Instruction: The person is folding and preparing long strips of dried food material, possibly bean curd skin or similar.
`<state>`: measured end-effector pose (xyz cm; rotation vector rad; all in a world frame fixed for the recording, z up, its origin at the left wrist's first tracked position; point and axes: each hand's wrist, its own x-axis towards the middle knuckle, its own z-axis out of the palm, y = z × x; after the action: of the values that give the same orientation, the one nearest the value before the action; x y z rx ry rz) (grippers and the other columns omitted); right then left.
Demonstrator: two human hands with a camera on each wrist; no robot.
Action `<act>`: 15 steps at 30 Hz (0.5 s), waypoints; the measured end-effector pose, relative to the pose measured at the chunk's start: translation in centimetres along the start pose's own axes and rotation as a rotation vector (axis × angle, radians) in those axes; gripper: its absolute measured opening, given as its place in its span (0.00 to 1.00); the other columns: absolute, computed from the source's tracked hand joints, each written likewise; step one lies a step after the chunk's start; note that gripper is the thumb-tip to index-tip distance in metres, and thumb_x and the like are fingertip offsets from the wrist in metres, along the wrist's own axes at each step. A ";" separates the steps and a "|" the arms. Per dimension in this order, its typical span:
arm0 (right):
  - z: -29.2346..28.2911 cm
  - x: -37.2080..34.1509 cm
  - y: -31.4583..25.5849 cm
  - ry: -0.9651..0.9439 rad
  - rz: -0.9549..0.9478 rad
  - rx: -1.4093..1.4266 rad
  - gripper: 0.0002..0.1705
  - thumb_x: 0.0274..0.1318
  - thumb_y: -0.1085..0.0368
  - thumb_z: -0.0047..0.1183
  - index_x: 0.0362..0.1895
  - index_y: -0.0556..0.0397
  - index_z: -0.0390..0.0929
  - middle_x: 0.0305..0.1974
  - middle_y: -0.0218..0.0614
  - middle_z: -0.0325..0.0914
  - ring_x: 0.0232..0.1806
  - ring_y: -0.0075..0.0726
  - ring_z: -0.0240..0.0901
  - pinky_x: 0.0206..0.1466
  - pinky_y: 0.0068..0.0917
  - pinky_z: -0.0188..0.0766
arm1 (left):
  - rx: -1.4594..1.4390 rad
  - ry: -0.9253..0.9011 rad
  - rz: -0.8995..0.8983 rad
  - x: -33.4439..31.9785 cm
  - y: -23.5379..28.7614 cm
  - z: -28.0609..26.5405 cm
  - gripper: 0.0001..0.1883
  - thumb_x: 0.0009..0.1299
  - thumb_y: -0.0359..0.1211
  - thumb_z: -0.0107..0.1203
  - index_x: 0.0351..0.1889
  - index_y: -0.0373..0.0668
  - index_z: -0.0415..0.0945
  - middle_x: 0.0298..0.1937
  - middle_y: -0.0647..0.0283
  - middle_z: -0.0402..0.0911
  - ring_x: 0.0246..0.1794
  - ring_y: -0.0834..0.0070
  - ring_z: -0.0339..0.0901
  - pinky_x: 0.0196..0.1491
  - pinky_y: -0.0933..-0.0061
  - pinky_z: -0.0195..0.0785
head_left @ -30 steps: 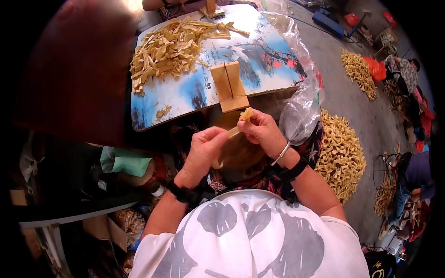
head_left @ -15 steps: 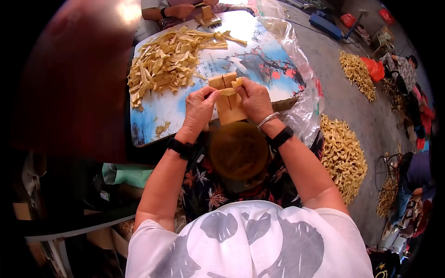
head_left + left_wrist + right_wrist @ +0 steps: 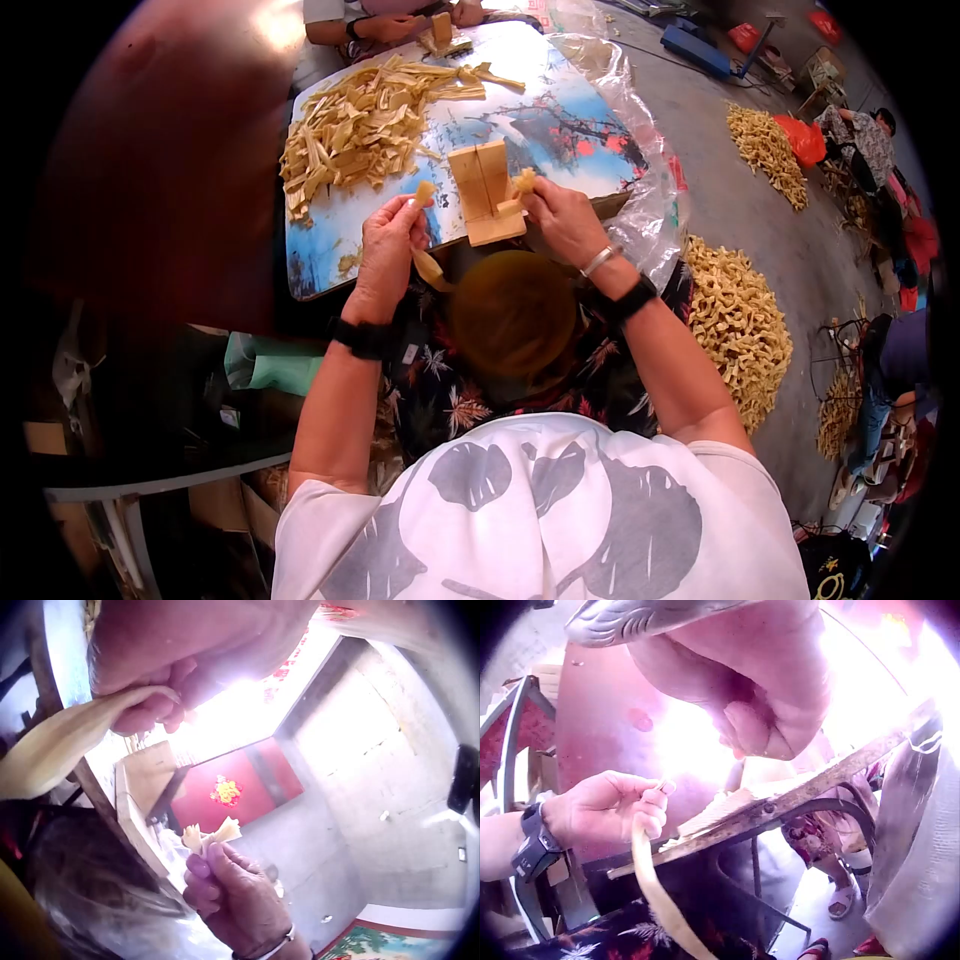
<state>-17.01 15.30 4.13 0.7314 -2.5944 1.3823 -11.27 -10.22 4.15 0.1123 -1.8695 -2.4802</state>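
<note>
My left hand (image 3: 388, 250) pinches a long, pale yellow flat strip (image 3: 660, 900); one end sticks up past the fingertips and the rest hangs below the hand. My right hand (image 3: 570, 222) pinches a small knotted piece (image 3: 206, 836) of the same material, its two flared ends showing in the left wrist view. Between the hands, at the table's near edge, stands an L-shaped wooden block (image 3: 482, 190) with a thin dark line down its upright board. A round brownish container (image 3: 515, 325) sits below, between the knees.
A heap of yellow strips (image 3: 360, 125) lies on the painted table (image 3: 560, 150). Clear plastic sheeting (image 3: 650, 215) hangs at its right edge. Piles of knotted pieces (image 3: 740, 330) lie on the floor at the right. Across the table another person's hands (image 3: 390, 25) are near a similar block.
Both hands went forward to the wooden block with one strip stretched between them. Now they are apart on either side of it, the strip in the left hand and the knotted piece in the right.
</note>
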 end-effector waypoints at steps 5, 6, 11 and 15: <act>-0.1 -6.6 -2.5 -0.120 0.069 0.128 0.15 0.60 0.59 0.58 0.46 0.53 0.77 0.28 0.47 0.79 0.31 0.48 0.78 0.36 0.38 0.73 | 0.113 0.112 0.058 -6.4 -0.2 4.2 0.07 0.74 0.31 0.55 0.40 0.37 0.81 0.31 0.72 0.76 0.33 0.86 0.73 0.37 0.83 0.68; 0.7 -7.5 -2.6 -0.093 0.074 0.101 0.15 0.59 0.60 0.60 0.47 0.53 0.77 0.27 0.43 0.79 0.29 0.41 0.77 0.34 0.33 0.73 | 0.173 0.122 0.099 -7.0 -0.9 4.6 0.06 0.73 0.30 0.56 0.40 0.36 0.81 0.33 0.72 0.76 0.33 0.86 0.73 0.37 0.83 0.68; 4.1 -8.9 -4.8 -0.004 -0.148 0.104 0.19 0.49 0.58 0.67 0.43 0.51 0.77 0.28 0.43 0.75 0.29 0.52 0.74 0.34 0.40 0.71 | 0.204 0.083 0.149 -9.0 -3.2 6.6 0.05 0.71 0.26 0.59 0.41 0.35 0.81 0.35 0.72 0.77 0.34 0.87 0.74 0.38 0.83 0.69; 4.8 -9.1 -4.3 0.086 -0.031 0.219 0.10 0.51 0.66 0.63 0.36 0.54 0.77 0.27 0.42 0.70 0.27 0.48 0.70 0.32 0.36 0.69 | 0.120 0.236 0.061 -10.9 -3.0 6.6 0.05 0.73 0.29 0.56 0.43 0.40 0.80 0.35 0.67 0.82 0.34 0.83 0.76 0.40 0.82 0.70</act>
<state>-6.44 12.69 1.68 0.7179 -2.3822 1.6672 -0.92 -2.27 3.47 0.3307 -1.8896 -2.2047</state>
